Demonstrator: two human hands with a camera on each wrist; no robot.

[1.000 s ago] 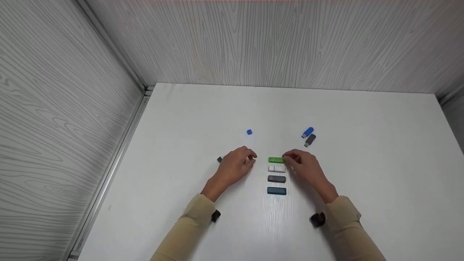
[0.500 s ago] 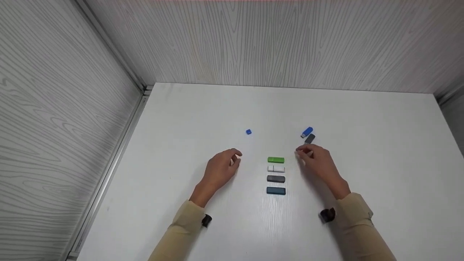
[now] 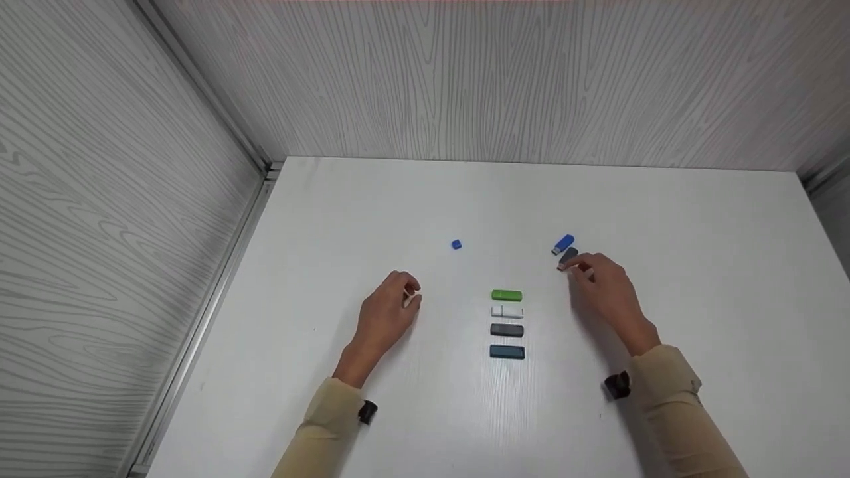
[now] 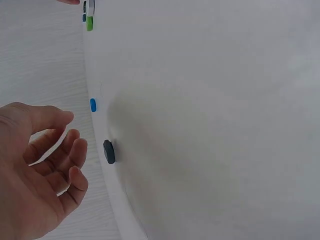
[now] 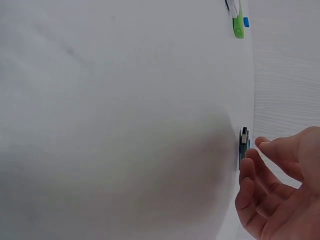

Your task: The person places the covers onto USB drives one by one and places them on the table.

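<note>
My right hand (image 3: 607, 289) is at the uncapped dark grey USB stick (image 3: 568, 255), index fingertip over its metal plug. In the right wrist view, thumb and index finger (image 5: 267, 172) stand apart beside that stick's plug (image 5: 244, 135); contact is unclear. An uncapped blue USB stick (image 3: 564, 243) lies just behind it. My left hand (image 3: 385, 312) hovers at the left, fingers loosely curled around nothing. Near its fingertips the left wrist view shows a dark cap (image 4: 109, 151), hidden by the hand in the head view. A small blue cap (image 3: 456, 244) lies farther back.
Between the hands, several capped USB sticks form a column: green (image 3: 507, 295), white (image 3: 507, 311), dark grey (image 3: 507, 330) and dark teal (image 3: 507, 352). All lie on a white table (image 3: 425, 425) with wood-grain panels (image 3: 438, 79) behind and at the sides.
My right hand has left the green USB stick and moved right and back to the uncapped dark grey one. My left hand has shifted left, away from the column.
</note>
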